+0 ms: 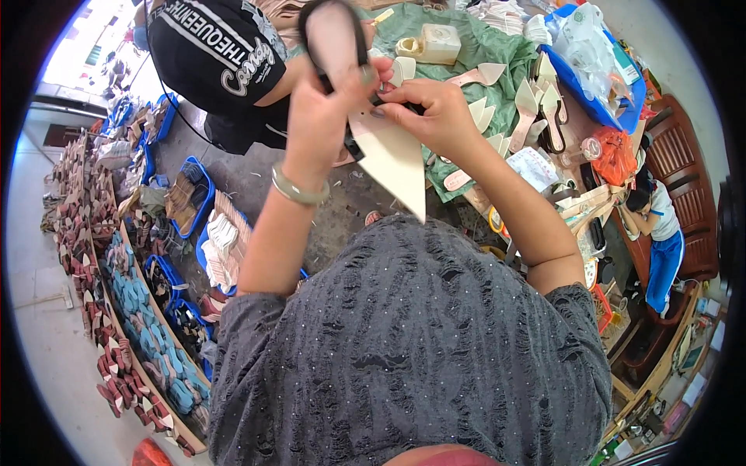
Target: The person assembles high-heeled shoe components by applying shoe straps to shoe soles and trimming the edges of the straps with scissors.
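A pointed cream shoe insole (392, 163) hangs in front of my chest, its sharp toe end towards me. Its far, rounded heel end is pinkish with a dark rim and looks smeared by motion. My left hand (326, 105), with a pale bangle at the wrist, is closed around the left side of the insole. Thumb and fingers of my right hand (435, 113) pinch the dark strip at the insole's right edge, near its middle. Both sets of fingertips meet there, and whatever small part lies between them is hidden.
A table under green cloth (505, 54) bears more pointed insoles (526, 109) and a container of yellowish liquid (440, 44). A blue basket (641, 101) with plastic bags stands right. A person in black (210, 54) is close at left, another (664, 225) far right. Shoe-filled racks (148, 318) line the left.
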A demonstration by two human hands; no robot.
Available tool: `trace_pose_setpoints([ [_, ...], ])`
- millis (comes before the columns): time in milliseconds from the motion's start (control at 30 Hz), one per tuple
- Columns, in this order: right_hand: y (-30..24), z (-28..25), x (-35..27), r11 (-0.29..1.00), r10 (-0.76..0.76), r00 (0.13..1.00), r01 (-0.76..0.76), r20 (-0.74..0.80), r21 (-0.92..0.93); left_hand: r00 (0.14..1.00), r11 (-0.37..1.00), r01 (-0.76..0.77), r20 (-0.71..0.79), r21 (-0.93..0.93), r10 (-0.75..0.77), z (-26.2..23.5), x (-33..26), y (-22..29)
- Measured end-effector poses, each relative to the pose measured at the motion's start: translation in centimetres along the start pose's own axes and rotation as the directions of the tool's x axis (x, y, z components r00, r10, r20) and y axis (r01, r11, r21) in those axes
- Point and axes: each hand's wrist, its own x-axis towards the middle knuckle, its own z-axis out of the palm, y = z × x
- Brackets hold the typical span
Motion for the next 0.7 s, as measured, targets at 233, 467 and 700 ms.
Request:
trace_pose_setpoints([
  [233,1.8,-0.1,1.2,0.756,0.378,0.885,-0.464,0.272,0.461,0.986,0.992,0.115,-0.113,-0.059,-0.121,-1.1,-2.4,-3.0],
  [467,2.2,0.4,-0.2,0.480,0.564,0.738,-0.659,0.371,0.579,0.985,0.993,0.105,-0.142,0.054,-0.096,-2.1,-2.2,-3.5],
  [700,2.8,-0.6,-0.3,0.449,0.626,0.739,-0.602,0.249,0.660,0.996,0.983,0.050,-0.084,0.174,-0.036,-2.6,-1.5,-4.1],
])
